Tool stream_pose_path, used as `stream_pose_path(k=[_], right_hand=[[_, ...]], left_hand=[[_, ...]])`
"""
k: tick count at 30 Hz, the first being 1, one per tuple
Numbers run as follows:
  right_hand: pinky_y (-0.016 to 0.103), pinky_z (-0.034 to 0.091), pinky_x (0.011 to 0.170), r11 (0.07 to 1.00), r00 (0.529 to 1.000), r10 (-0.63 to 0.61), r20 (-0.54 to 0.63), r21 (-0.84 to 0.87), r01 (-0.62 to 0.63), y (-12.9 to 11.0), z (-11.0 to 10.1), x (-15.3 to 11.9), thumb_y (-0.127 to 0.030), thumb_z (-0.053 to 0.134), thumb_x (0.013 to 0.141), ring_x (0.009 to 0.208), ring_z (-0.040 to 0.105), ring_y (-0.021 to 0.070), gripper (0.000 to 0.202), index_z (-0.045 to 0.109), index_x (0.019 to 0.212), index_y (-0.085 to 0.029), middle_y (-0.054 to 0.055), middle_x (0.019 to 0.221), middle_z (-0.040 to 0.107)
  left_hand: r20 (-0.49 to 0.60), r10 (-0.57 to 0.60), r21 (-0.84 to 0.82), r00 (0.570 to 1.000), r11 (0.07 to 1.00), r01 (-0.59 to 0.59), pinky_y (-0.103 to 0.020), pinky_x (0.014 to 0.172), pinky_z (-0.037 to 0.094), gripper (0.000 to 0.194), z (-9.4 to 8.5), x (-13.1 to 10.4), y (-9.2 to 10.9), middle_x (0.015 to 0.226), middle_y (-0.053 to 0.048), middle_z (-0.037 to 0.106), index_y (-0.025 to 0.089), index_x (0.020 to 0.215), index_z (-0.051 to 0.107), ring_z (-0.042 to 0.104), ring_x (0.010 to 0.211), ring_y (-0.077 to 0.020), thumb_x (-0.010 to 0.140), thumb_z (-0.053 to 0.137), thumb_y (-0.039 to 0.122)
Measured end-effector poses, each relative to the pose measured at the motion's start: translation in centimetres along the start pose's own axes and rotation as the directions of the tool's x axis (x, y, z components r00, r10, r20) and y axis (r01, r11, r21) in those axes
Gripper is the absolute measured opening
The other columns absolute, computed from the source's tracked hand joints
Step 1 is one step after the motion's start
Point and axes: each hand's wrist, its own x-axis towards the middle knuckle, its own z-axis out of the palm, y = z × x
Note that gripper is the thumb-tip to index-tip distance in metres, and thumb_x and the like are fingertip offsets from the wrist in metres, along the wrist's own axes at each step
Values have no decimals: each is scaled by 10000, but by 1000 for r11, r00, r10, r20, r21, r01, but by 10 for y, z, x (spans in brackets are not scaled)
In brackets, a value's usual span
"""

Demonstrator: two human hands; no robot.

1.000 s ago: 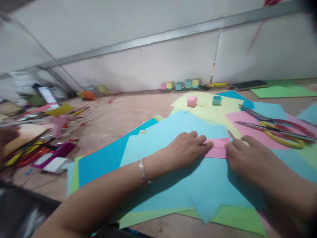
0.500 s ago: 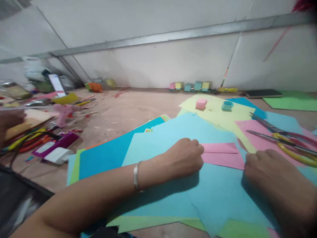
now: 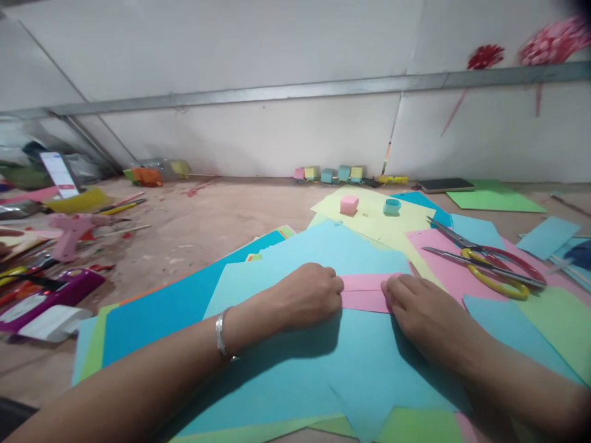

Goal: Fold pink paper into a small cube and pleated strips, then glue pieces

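Observation:
A folded pink paper strip point(image 3: 365, 291) lies flat over light blue paper point(image 3: 286, 363), a crease line running along it. At its left end is my left hand point(image 3: 309, 296), closed with the fingertips hidden underneath. My right hand point(image 3: 427, 314) has its fingers pressed together on the strip's right end. Beyond them, a pink paper cube point(image 3: 349, 205) and an open blue paper box point(image 3: 392, 207) rest on pale yellow paper point(image 3: 318, 206).
Red- and yellow-handled scissors point(image 3: 498, 271) lie at the right on pink paper. A pink glue gun point(image 3: 71, 234), a purple device point(image 3: 69, 295) and a white adapter point(image 3: 53, 323) are at the left. Small paper cubes point(image 3: 327, 175) line the wall.
The view has turned to the right. My right hand has come closer to my left hand and now covers the right end of the pink strip.

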Motion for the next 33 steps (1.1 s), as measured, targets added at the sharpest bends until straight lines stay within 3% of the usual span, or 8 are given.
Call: stream_pose_path(k=[7, 10, 13, 17, 21, 24, 27, 33], right_hand=[[386, 433, 631, 991, 996, 44, -80, -119, -53, -4, -8, 2, 21, 443, 850, 624, 580, 243, 286, 717, 854, -60, 113, 677, 635], [357, 389, 545, 987, 991, 55, -124, -141, -72, -6, -9, 3, 21, 445, 854, 543, 578, 224, 304, 724, 793, -84, 87, 607, 623], [348, 350, 503, 983, 986, 72, -151, -158, -97, -4, -11, 4, 12, 458, 858, 474, 557, 207, 310, 721, 747, -108, 51, 540, 586], [338, 348, 508, 973, 972, 73, -225, -197, -118, 5, -17, 7, 41, 480, 845, 471, 550, 198, 295, 725, 781, -109, 28, 518, 564], [342, 406, 551, 991, 935, 102, -340, -50, -127, 16, -21, 7, -26, 489, 890, 599, 601, 225, 237, 723, 899, -65, 90, 650, 647], [326, 455, 586, 955, 903, 243, -355, 251, -158, 19, -20, 6, -66, 453, 909, 699, 632, 222, 261, 712, 941, -68, 128, 774, 687], [297, 494, 622, 798, 882, 411, -229, 558, -226, 19, -18, 6, -92, 445, 896, 736, 649, 189, 273, 708, 962, -127, 93, 835, 704], [308, 521, 689, 386, 759, 634, 151, 788, -479, 24, -15, 10, -232, 543, 848, 785, 679, 194, 204, 741, 885, -202, 43, 876, 750]], left_hand=[[-267, 25, 49, 963, 999, -12, -318, 446, 232, 328, 6, -5, -14, 564, -26, 550, 179, 508, 509, 433, 531, -166, 801, 460, 42], [-526, -124, -12, 841, 990, 139, -301, 500, 372, 299, 15, -3, -17, 628, -44, 599, 172, 579, 547, 506, 600, -170, 778, 400, 3], [-637, -278, -222, 719, 959, 174, -323, 680, 508, 282, 22, -1, -18, 835, -73, 683, 154, 831, 635, 606, 791, -186, 799, 397, 7], [-606, -400, -375, 688, 906, 197, -392, 835, 533, 224, 29, 2, -22, 1037, -107, 692, 179, 1107, 620, 636, 958, -221, 920, 497, 197], [-565, -421, -407, 709, 890, 204, -458, 907, 509, 454, 33, 4, -23, 1137, -127, 682, 202, 1235, 583, 622, 1054, -271, 849, 656, 429], [-496, -635, -654, 592, 721, 227, -411, 867, 519, 365, 33, 6, -22, 1034, -94, 721, 201, 1140, 650, 651, 946, -235, 817, 690, 365], [-324, -828, -875, 458, 446, 188, -310, 718, 533, 134, 32, 8, -20, 853, -54, 728, 188, 889, 703, 651, 761, -173, 797, 643, 264], [-120, -859, -961, 497, 227, 159, -198, 481, 426, 100, 28, 10, -20, 594, 15, 619, 153, 745, 657, 541, 519, -95, 745, 599, 234]])
